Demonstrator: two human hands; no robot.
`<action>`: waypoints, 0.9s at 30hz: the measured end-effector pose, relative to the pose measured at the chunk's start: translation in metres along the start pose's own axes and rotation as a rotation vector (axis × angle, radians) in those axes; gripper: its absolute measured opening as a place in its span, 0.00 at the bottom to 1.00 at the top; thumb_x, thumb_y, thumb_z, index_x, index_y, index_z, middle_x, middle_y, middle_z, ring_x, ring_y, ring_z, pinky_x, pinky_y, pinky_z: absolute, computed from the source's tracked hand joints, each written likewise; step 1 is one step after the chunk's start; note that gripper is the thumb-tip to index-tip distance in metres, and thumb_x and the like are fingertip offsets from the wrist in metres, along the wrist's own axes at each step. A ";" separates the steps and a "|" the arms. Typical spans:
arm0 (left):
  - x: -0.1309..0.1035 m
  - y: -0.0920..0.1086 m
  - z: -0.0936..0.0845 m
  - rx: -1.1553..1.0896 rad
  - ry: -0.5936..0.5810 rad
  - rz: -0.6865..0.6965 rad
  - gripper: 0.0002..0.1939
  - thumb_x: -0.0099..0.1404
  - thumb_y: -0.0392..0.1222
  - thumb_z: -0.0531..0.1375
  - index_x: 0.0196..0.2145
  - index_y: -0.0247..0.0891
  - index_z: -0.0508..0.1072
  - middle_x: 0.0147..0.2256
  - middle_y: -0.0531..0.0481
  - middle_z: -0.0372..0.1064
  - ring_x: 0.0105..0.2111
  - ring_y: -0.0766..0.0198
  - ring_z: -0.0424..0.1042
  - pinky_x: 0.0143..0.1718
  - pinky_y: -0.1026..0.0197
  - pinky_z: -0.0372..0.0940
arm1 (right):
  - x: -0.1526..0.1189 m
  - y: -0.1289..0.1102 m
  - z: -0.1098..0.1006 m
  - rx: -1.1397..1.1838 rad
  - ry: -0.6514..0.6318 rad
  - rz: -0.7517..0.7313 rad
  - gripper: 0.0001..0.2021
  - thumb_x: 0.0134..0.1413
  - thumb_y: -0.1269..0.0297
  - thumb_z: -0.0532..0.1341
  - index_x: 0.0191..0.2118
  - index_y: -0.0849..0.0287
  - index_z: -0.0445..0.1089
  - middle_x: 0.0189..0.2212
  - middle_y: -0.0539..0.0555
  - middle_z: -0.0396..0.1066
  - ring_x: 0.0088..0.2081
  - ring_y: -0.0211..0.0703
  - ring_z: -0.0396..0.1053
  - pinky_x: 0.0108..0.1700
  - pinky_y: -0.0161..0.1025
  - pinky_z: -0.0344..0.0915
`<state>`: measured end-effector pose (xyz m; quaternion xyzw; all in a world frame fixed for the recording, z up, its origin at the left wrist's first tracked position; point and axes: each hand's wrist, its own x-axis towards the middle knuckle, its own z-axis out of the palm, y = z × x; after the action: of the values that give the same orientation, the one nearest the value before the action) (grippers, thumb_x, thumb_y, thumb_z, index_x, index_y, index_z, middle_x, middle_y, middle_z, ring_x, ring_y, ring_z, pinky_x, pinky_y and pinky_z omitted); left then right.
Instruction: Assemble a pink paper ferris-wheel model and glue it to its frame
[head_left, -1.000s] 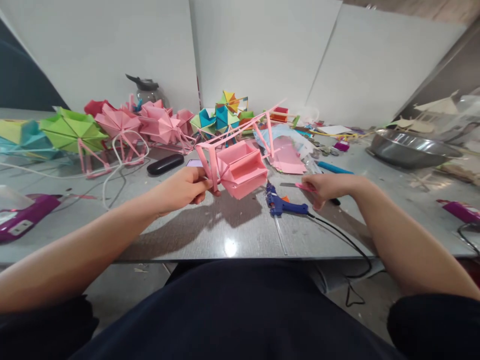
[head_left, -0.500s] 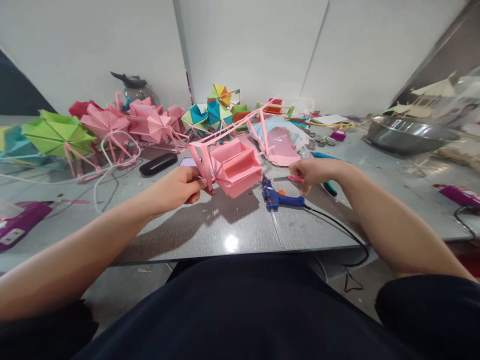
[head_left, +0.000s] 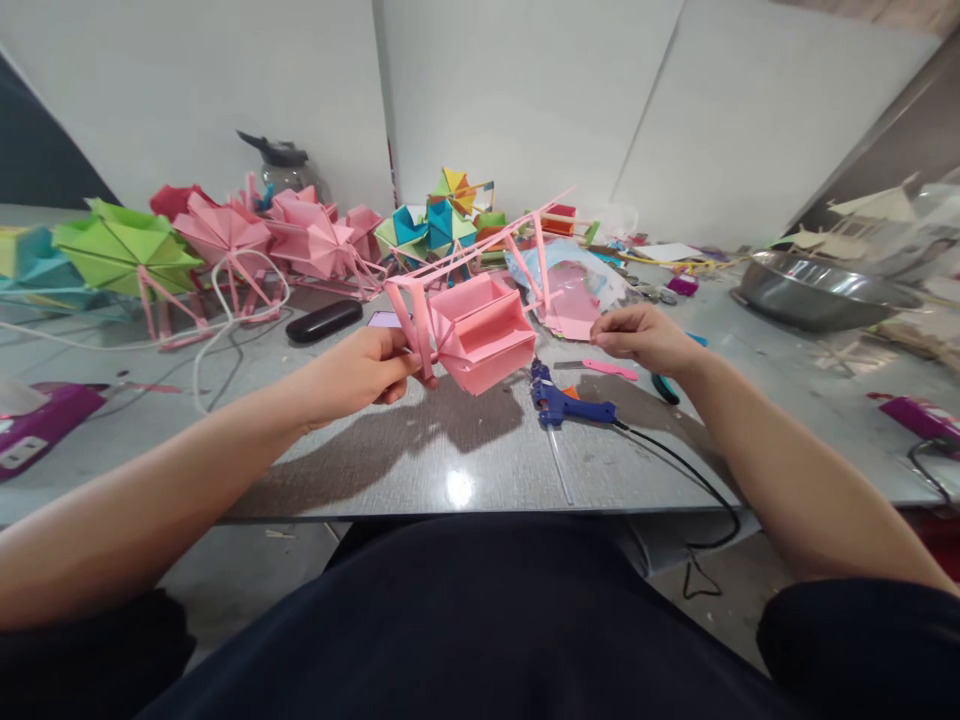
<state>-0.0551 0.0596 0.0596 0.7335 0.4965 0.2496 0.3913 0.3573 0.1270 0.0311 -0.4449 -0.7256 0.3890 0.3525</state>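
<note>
My left hand (head_left: pixel 375 368) grips a pink paper wheel model (head_left: pixel 487 345) by its stand legs, holding it tilted above the table. The model has open box-like compartments, an A-shaped stand at either end and long thin strips along its top. My right hand (head_left: pixel 641 338) is raised beside the model, fingers curled together with nothing visible in them. Below it lies a pink-handled craft knife (head_left: pixel 609 370), apart from the fingers. A blue glue gun (head_left: pixel 574 407) rests closer to me. A pink paper sheet (head_left: pixel 570 315) lies just past my right fingertips.
Pink paper models (head_left: pixel 225 230), a green one (head_left: pixel 124 250) and a white cable stand left. A black case (head_left: pixel 324 322) is behind my left hand. Purple glue guns lie at both sides, and a steel bowl (head_left: pixel 821 295) sits far right. The glue gun's black cord (head_left: pixel 682 465) crosses the table edge.
My right hand has let go of the pink craft knife and lifted off it, leaving it on the table. My left hand still holds the model. The view has shifted slightly.
</note>
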 end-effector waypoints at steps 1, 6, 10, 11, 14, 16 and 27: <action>0.000 -0.001 0.000 -0.008 -0.005 0.002 0.12 0.73 0.45 0.59 0.39 0.37 0.78 0.25 0.51 0.69 0.21 0.68 0.58 0.24 0.63 0.54 | 0.000 0.000 0.000 0.070 0.015 -0.008 0.16 0.46 0.51 0.78 0.29 0.58 0.78 0.18 0.45 0.62 0.21 0.33 0.50 0.27 0.39 0.47; 0.004 -0.006 0.001 -0.068 -0.037 0.031 0.09 0.72 0.45 0.60 0.38 0.38 0.76 0.23 0.52 0.67 0.21 0.68 0.58 0.23 0.64 0.53 | 0.001 -0.002 0.002 0.263 0.044 -0.003 0.15 0.46 0.56 0.76 0.24 0.58 0.74 0.16 0.44 0.55 0.19 0.31 0.46 0.25 0.38 0.42; 0.005 -0.007 0.002 -0.066 -0.041 0.034 0.08 0.72 0.44 0.60 0.39 0.39 0.76 0.24 0.51 0.69 0.21 0.67 0.59 0.23 0.63 0.53 | -0.001 -0.003 0.012 0.313 0.037 0.034 0.21 0.50 0.53 0.74 0.20 0.56 0.65 0.16 0.44 0.53 0.18 0.31 0.44 0.23 0.37 0.41; 0.005 -0.007 0.002 -0.068 -0.040 0.031 0.08 0.71 0.44 0.60 0.39 0.39 0.76 0.26 0.50 0.71 0.21 0.67 0.60 0.23 0.63 0.53 | -0.001 -0.003 0.015 0.313 0.029 0.037 0.22 0.51 0.50 0.75 0.21 0.56 0.66 0.16 0.44 0.53 0.19 0.31 0.45 0.23 0.37 0.40; 0.005 -0.008 0.002 -0.083 -0.031 0.021 0.06 0.70 0.41 0.59 0.39 0.38 0.75 0.31 0.48 0.75 0.21 0.69 0.59 0.22 0.64 0.52 | -0.004 -0.002 0.024 0.315 0.030 -0.013 0.21 0.48 0.44 0.78 0.30 0.57 0.76 0.17 0.44 0.59 0.19 0.32 0.49 0.22 0.36 0.42; 0.006 -0.009 0.002 -0.077 -0.034 0.020 0.06 0.70 0.41 0.59 0.38 0.38 0.74 0.33 0.47 0.76 0.20 0.70 0.59 0.22 0.64 0.51 | -0.006 -0.001 0.029 0.334 0.029 -0.067 0.23 0.44 0.43 0.81 0.35 0.57 0.79 0.18 0.45 0.64 0.19 0.32 0.52 0.22 0.36 0.46; 0.007 -0.009 0.001 -0.078 -0.060 0.008 0.06 0.66 0.41 0.60 0.37 0.38 0.75 0.35 0.45 0.77 0.21 0.70 0.59 0.23 0.62 0.51 | -0.011 -0.005 0.043 0.387 -0.029 -0.093 0.19 0.44 0.51 0.83 0.31 0.56 0.79 0.21 0.48 0.72 0.21 0.34 0.60 0.23 0.35 0.55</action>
<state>-0.0563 0.0678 0.0509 0.7267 0.4717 0.2482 0.4333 0.3218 0.1046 0.0146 -0.3291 -0.6620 0.5108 0.4388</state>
